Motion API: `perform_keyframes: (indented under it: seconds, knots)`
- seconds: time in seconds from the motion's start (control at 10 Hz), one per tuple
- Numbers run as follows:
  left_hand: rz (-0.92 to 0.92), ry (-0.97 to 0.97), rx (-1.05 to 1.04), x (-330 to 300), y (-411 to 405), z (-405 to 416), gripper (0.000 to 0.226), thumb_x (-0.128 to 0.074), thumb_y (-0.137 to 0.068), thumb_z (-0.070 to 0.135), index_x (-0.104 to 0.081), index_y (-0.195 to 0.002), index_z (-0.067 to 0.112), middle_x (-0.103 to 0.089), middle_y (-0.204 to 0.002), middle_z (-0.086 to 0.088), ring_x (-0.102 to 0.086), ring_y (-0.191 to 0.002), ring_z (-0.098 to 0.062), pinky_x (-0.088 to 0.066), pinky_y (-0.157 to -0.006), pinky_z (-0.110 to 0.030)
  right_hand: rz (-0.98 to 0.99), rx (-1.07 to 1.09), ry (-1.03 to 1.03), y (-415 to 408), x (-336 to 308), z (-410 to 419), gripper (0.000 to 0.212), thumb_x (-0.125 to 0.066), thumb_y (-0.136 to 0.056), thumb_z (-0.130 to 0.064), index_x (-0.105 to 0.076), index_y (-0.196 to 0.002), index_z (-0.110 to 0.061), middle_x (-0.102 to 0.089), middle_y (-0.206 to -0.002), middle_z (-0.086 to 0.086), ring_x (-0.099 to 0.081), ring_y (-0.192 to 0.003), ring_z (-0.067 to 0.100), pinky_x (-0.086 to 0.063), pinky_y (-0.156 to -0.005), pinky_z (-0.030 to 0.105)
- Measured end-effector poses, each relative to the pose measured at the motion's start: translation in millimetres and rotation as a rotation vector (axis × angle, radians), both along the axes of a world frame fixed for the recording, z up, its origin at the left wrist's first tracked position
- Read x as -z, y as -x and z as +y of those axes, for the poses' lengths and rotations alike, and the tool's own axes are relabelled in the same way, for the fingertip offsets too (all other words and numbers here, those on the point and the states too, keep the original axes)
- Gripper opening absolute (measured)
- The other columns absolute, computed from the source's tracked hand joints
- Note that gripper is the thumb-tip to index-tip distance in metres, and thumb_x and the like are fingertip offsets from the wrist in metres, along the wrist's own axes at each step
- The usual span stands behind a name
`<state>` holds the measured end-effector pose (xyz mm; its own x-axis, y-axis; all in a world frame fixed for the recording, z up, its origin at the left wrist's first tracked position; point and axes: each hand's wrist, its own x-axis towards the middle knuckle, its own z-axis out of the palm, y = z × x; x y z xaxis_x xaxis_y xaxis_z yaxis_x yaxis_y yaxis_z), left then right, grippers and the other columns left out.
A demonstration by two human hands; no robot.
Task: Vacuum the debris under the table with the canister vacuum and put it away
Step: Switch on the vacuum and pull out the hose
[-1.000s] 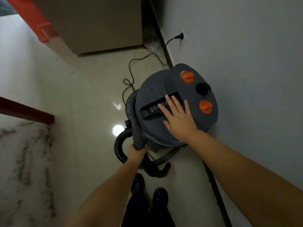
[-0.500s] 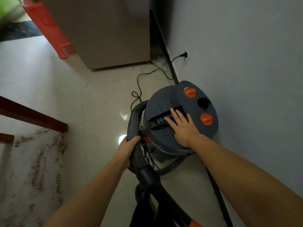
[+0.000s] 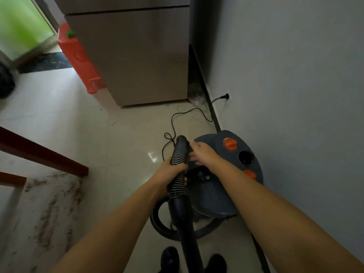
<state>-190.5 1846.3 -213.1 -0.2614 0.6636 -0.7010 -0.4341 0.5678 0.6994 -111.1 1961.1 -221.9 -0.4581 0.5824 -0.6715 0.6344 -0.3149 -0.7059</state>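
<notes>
Canister vacuum (image 3: 222, 186) on the floor against the wall; left hand (image 3: 172, 171) closed round the ribbed hose (image 3: 178, 154), its long axis running away from the person; right hand (image 3: 201, 153) open, fingers beside the hose; debris (image 3: 49, 209) lies leftward

Looks like home, lived-in room near entrance. Glossy cream tile floor (image 3: 82, 119), plain grey painted wall (image 3: 295, 66) with dark baseboard. Tall beige cabinet or fridge (image 3: 136, 56) against wall, hard to tell which. Red plastic stool or bin (image 3: 78, 58) tucked beside it. Wall socket (image 3: 228, 96) low down, black cord (image 3: 189, 112) plugged in. Glass door (image 3: 21, 26) top left, green outside. Dark wood table frame (image 3: 43, 152) at left, dirt (image 3: 51, 209) scattered on floor below.
</notes>
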Motion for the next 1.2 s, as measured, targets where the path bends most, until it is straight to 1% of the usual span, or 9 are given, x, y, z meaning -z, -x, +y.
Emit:
perform_keyframes:
  seconds: [0.2, 0.4, 0.5, 0.6, 0.7, 0.8, 0.9, 1.1, 1.2]
  knots:
    - [0.295, -0.045, 0.063, 3.3, -39.5, 33.5, 0.064, -0.068, -0.077, 0.008, -0.040, -0.133, 0.021, -0.063, -0.097, -0.013, -0.064, -0.070, -0.022, -0.056, -0.060, -0.032, 0.109, 0.420, 0.275, 9.7, -4.8, 50.7, 0.053, -0.065, -0.088, -0.030, -0.045, -0.128, -0.002, -0.059, -0.109, 0.016, -0.060, -0.100, 0.031, -0.052, -0.092, 0.042]
    - [0.540, -0.075, 0.533, -23.6, -110.4, 64.4, 0.065, -0.069, -0.081, 0.017, -0.038, -0.138, 0.020, -0.053, -0.105, 0.003, -0.055, -0.088, -0.009, -0.049, -0.070, -0.017, -0.027, 0.657, 0.277, -104.5, -9.4, 122.8, 0.066, -0.070, -0.082, -0.019, -0.040, -0.139, -0.006, -0.057, -0.114, 0.021, -0.060, -0.090, 0.034, -0.057, -0.067, 0.045]
    - [0.543, -0.099, 0.755, -36.6, -136.8, 59.2, 0.062, -0.068, -0.081, 0.019, -0.040, -0.137, 0.023, -0.055, -0.113, 0.003, -0.055, -0.100, -0.013, -0.048, -0.084, -0.025, -0.160, 0.516, 0.154, -166.1, -17.7, 123.4, 0.067, -0.057, -0.090, -0.004, -0.022, -0.147, -0.009, -0.047, -0.120, 0.023, -0.054, -0.078, 0.033, -0.056, -0.043, 0.039]
    - [0.551, -0.078, 0.912, -51.5, -149.4, 48.0, 0.059, -0.068, -0.081, 0.017, -0.043, -0.134, 0.024, -0.055, -0.115, 0.003, -0.054, -0.104, -0.015, -0.046, -0.089, -0.028, -0.333, 0.246, 0.242, -208.7, -27.1, 96.2, 0.020, -0.051, -0.092, -0.007, -0.049, -0.112, -0.003, -0.052, -0.084, 0.017, -0.054, -0.061, 0.028, -0.045, -0.028, 0.026]
    - [0.642, -0.006, 1.109, -64.3, -155.8, 28.0, 0.057, -0.069, -0.079, 0.020, -0.047, -0.131, 0.025, -0.057, -0.115, 0.002, -0.055, -0.104, -0.017, -0.047, -0.090, -0.033, -0.557, -0.307, 0.116, -238.8, -21.1, 63.3, 0.026, -0.048, -0.097, -0.024, -0.061, -0.103, -0.002, -0.062, -0.102, 0.019, -0.063, -0.072, 0.026, -0.054, -0.059, 0.032]
    - [0.726, 0.110, 1.236, -65.7, -162.9, -10.4, 0.055, -0.068, -0.080, 0.020, -0.048, -0.130, 0.026, -0.058, -0.120, -0.001, -0.056, -0.108, -0.020, -0.046, -0.088, -0.033, -0.502, -0.748, -0.046, -250.4, -22.7, 14.7, 0.052, -0.036, -0.101, -0.045, -0.057, -0.129, -0.006, -0.055, -0.136, 0.013, -0.054, -0.120, 0.026, -0.040, -0.098, 0.029]
    - [0.888, 0.154, 1.173, -71.2, -163.6, -58.2, 0.043, -0.066, -0.082, 0.026, -0.052, -0.122, 0.027, -0.061, -0.115, 0.002, -0.057, -0.106, -0.016, -0.043, -0.089, -0.031, -0.328, -0.767, 0.091, -247.2, -37.1, -42.8, 0.064, -0.026, -0.096, -0.061, -0.066, -0.119, -0.016, -0.063, -0.122, 0.008, -0.058, -0.113, 0.023, -0.041, -0.098, 0.030]
    - [1.095, 0.323, 0.255, -57.5, -166.6, -170.5, 0.062, -0.072, -0.078, 0.035, -0.046, -0.134, 0.026, -0.042, -0.138, -0.004, -0.038, -0.130, -0.026, -0.030, -0.112, -0.046, 0.073, -0.655, -0.028, -243.5, -59.6, -134.2, 0.033, -0.055, -0.092, -0.046, -0.064, -0.100, -0.015, -0.062, -0.081, 0.000, -0.058, -0.069, 0.010, -0.047, -0.059, 0.017]
    - [0.146, 0.253, -0.778, -60.2, -184.5, -191.4, 0.054, -0.062, -0.089, 0.025, -0.040, -0.134, 0.004, -0.055, -0.127, -0.023, -0.045, -0.123, -0.035, -0.046, -0.099, -0.037, 0.116, -0.591, -0.020, -242.0, -57.3, -165.1, 0.021, -0.064, -0.087, -0.041, -0.061, -0.098, -0.023, -0.062, -0.080, -0.004, -0.059, -0.070, 0.008, -0.047, -0.058, 0.019]
